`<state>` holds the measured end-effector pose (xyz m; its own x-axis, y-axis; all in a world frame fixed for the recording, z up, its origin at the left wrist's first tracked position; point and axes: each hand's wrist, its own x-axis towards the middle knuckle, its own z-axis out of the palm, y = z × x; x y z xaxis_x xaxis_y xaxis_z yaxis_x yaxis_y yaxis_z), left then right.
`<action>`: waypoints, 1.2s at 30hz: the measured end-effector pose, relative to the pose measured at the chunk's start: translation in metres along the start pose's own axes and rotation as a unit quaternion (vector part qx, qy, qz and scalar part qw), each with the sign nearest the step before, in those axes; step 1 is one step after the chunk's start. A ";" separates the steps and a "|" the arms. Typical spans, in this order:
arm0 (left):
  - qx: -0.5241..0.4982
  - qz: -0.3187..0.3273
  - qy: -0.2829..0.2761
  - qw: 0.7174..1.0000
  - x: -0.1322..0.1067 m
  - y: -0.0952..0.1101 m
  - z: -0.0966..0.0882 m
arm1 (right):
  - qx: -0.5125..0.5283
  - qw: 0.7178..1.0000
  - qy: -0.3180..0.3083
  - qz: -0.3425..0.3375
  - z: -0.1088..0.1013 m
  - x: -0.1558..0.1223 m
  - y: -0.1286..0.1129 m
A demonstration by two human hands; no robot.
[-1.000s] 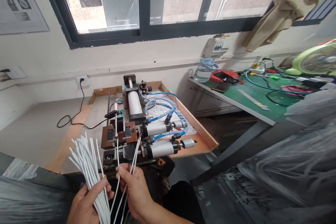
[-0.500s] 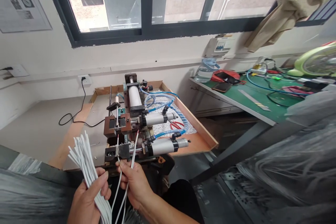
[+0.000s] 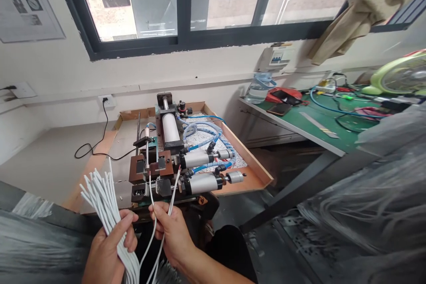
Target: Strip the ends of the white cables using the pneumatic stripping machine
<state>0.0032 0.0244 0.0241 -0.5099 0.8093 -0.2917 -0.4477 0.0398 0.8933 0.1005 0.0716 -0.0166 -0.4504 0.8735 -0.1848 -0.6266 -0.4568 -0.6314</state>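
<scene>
Evidently the work in hand, seen from the head view, was the feeding of two white wires (image 3: 151, 195) into the front of a small pneumatic machine (image 3: 166, 151) seated in a wooden tray (image 3: 258, 166). Judged from this, the step would go best with the pinch taken nearer the tips, so that the wires would not buckle; both ends level and parted to match the openings; the push straight rather than slanted; fingertips well clear of the blocks. The bundle of white wires (image 3: 98, 195) was better held aside, lest a stray end wander into the mechanism. Pose noted: the right hand (image 3: 173, 235) pinched both wires between thumb and forefinger, closed firm on them, palm turned inward, wrist low, just short of the machine's near edge. The wires rose from the pinch in a narrow V; one ran up to the brown block (image 3: 151, 166), the other, red at its tip, leaned toward the two air cylinders (image 3: 199, 182). Whether either tip sat inside a slot could not be told. The left hand (image 3: 106, 253) was wrapped tight around the bundle, fingers curled over, ends fanned up and leftward, near the tray's front corner but apart from the machine. Behind the cylinders looped blue hoses (image 3: 213, 131); a green bench (image 3: 319, 135) stood off to the right.
</scene>
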 end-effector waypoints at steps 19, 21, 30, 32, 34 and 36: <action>0.001 0.010 0.007 1.000 0.006 0.003 0.004 | -0.014 0.999 -0.024 0.035 -0.002 0.009 -0.004; 0.004 0.016 0.000 1.000 0.005 0.003 0.006 | -0.054 0.996 -0.063 0.046 -0.005 0.003 -0.004; 0.042 0.029 -0.017 0.999 -0.007 -0.001 0.008 | -0.205 0.958 -0.195 0.054 -0.017 -0.031 0.003; 0.056 0.024 -0.037 0.997 -0.011 0.000 0.008 | -0.240 0.946 -0.213 0.045 -0.018 -0.036 0.002; 0.071 0.020 -0.052 0.996 -0.014 0.000 0.009 | -0.272 0.933 -0.229 0.047 -0.019 -0.041 0.001; 0.078 0.016 -0.059 0.995 -0.017 -0.001 0.010 | -0.294 0.921 -0.249 0.055 -0.019 -0.044 0.001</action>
<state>0.0191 0.0164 0.0316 -0.4278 0.8744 -0.2289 -0.3084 0.0969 0.9463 0.1317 0.0360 -0.0237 -0.8187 0.5742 0.0045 -0.1729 -0.2391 -0.9555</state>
